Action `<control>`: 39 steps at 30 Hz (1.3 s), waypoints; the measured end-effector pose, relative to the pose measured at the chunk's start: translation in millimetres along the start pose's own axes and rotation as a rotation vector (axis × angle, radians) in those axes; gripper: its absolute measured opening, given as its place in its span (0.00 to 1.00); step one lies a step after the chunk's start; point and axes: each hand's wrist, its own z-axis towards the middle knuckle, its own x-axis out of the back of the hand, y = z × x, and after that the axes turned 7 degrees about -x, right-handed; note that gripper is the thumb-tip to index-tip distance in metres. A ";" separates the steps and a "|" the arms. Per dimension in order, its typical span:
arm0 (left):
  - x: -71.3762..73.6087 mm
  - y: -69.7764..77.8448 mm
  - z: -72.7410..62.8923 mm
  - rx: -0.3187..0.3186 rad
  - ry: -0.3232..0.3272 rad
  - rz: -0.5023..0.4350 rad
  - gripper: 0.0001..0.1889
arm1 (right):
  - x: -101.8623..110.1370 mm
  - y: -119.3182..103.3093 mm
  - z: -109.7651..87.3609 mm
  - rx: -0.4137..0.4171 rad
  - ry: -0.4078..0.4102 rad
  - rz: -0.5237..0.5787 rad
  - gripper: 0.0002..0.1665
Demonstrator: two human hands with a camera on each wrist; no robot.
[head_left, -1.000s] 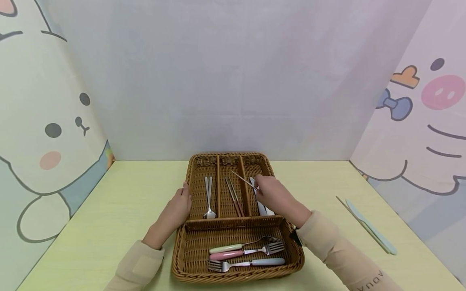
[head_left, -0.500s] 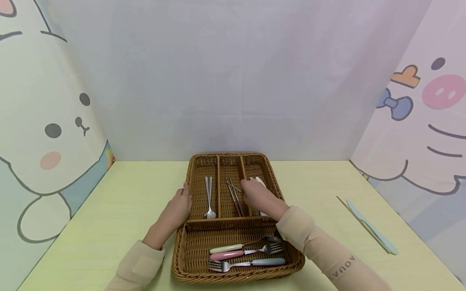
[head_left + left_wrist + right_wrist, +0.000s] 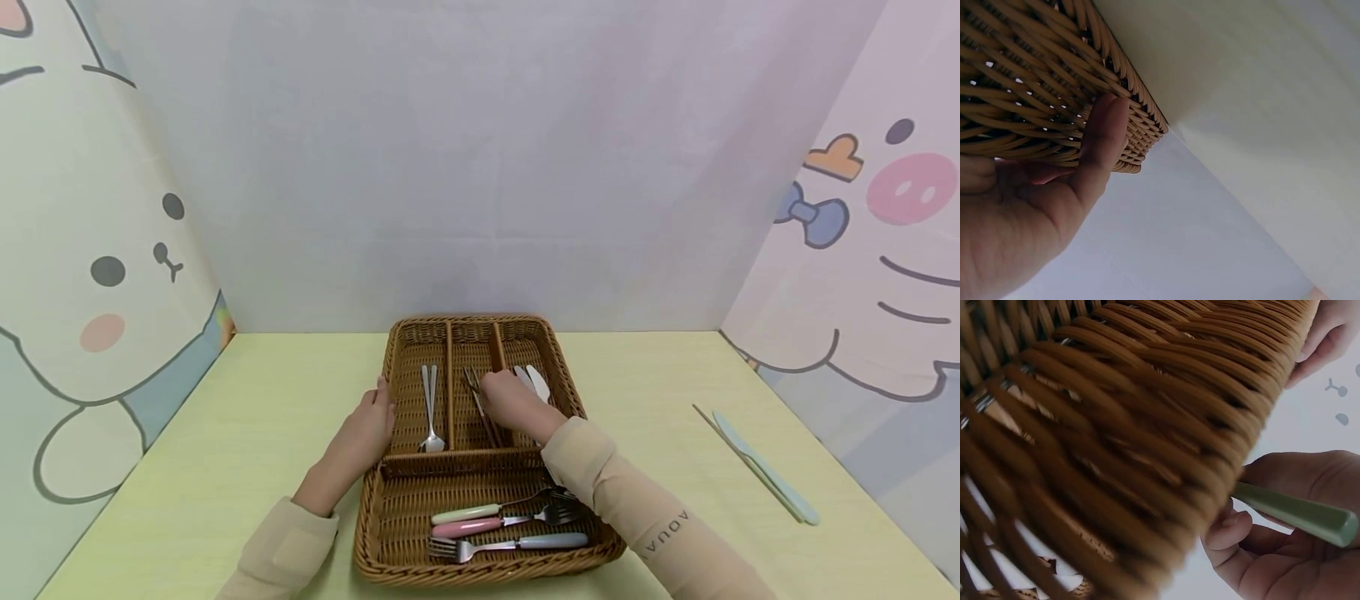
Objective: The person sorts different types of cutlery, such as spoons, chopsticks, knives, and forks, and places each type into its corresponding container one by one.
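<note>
My right hand [image 3: 517,404] is inside the top middle compartment of a brown wicker cutlery basket [image 3: 480,573]. It pinches a green-ended chopstick [image 3: 1297,514]; the rest is hidden by hand and wicker. Brown-handled chopsticks [image 3: 478,402] lie just left of those fingers. On the basket's left side, my left hand [image 3: 367,429] grips the rim, its thumb [image 3: 1102,134] against the outer weave. Two spoons [image 3: 431,417] occupy the left compartment. Knives [image 3: 536,383] fill the right one, partly covered by my right hand.
Three forks, with green [image 3: 465,513], pink [image 3: 467,528] and blue [image 3: 552,541] handles, lie in the front compartment. On the table at right, a light green knife [image 3: 776,483] lies alongside a thin chopstick [image 3: 708,421]. A pale cloth wall [image 3: 480,208] stands behind.
My right hand has moved left and down with the chopstick, from over the right compartment into the middle one. My left hand and the basket have stayed put.
</note>
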 end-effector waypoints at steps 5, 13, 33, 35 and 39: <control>-1.8 -1.2 1.2 0.004 -0.003 0.001 0.28 | -6.3 -0.4 6.7 -0.025 -0.047 0.039 0.27; -1.7 -0.6 -0.5 -0.023 0.015 0.018 0.27 | -17.8 -0.9 11.5 -0.049 -0.155 0.067 0.18; 0.8 1.4 -1.3 -0.018 0.005 0.007 0.27 | -28.3 -6.4 13.1 -0.074 -0.211 -0.056 0.12; 0.4 1.1 -1.2 -0.021 0.008 0.010 0.27 | -28.9 -6.3 13.1 -0.077 -0.209 -0.055 0.12; -0.2 0.5 -0.8 -0.029 0.017 0.016 0.27 | -28.3 -6.0 12.7 -0.063 -0.196 -0.058 0.14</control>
